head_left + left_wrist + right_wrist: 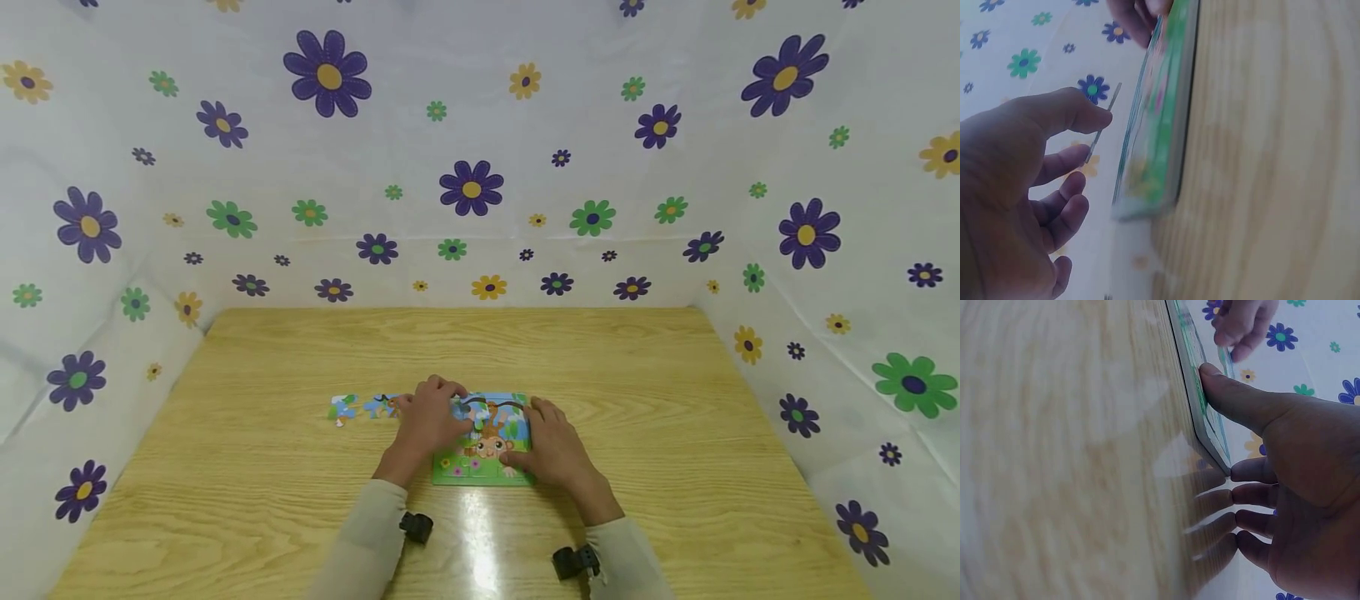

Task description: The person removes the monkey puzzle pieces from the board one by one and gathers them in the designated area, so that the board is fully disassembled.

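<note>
A picture puzzle board (457, 481) with a cartoon monkey on grass lies flat on the table. My left hand (431, 423) is over its upper left part, and thumb and forefinger pinch a thin puzzle piece (1114, 95), seen edge-on in the left wrist view. The other left fingers curl loosely, and the piece's picture is hidden there. At the board's right side, my right hand (557, 442) holds the edge. Its thumb (1222, 383) presses on the face while the fingertips (1244, 470) rest along the side and on the table.
Loose puzzle pieces lie left of the board: one (343, 406) with green and blue, another (378, 407) partly behind my left hand. The wooden table (660, 375) meets flower-printed white cloth (405, 150) at the back and sides. Black wrist straps (417, 527) hang near both sleeves.
</note>
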Motion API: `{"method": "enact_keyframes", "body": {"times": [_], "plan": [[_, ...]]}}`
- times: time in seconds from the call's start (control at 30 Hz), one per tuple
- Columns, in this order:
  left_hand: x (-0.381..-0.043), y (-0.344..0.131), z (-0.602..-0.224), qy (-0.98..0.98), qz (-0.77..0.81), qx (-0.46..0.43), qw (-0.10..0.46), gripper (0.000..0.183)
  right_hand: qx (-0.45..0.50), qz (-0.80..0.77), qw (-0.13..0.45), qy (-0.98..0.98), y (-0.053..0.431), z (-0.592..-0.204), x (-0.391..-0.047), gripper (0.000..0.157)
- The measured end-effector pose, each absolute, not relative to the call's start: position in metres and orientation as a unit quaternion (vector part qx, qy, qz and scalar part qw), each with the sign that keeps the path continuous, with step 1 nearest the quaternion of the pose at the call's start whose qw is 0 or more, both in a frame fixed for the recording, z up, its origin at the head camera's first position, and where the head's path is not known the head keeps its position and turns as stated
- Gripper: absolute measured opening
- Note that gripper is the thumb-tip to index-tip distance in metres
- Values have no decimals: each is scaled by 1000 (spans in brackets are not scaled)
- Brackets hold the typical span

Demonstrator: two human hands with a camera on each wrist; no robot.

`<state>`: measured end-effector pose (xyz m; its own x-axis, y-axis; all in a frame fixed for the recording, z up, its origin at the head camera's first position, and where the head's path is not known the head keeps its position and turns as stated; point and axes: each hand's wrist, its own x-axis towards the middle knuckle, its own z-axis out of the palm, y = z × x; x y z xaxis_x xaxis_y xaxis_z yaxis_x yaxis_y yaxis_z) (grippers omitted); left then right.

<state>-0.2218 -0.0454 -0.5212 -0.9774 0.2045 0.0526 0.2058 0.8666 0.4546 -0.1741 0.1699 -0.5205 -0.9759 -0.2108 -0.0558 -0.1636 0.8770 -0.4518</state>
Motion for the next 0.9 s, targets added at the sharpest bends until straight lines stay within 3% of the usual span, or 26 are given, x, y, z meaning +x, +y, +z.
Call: {"method": "enact_keyframes", "body": {"times": [0.53, 0.9], "plan": [[-230, -97, -520, -959, -275, -70, 5, 37, -95, -240, 57, 964, 170, -517, -175, 83], [-232, -120, -520, -962, -267, -50, -24, 36, -94, -245, 61, 963, 170, -517, -174, 84]]}}
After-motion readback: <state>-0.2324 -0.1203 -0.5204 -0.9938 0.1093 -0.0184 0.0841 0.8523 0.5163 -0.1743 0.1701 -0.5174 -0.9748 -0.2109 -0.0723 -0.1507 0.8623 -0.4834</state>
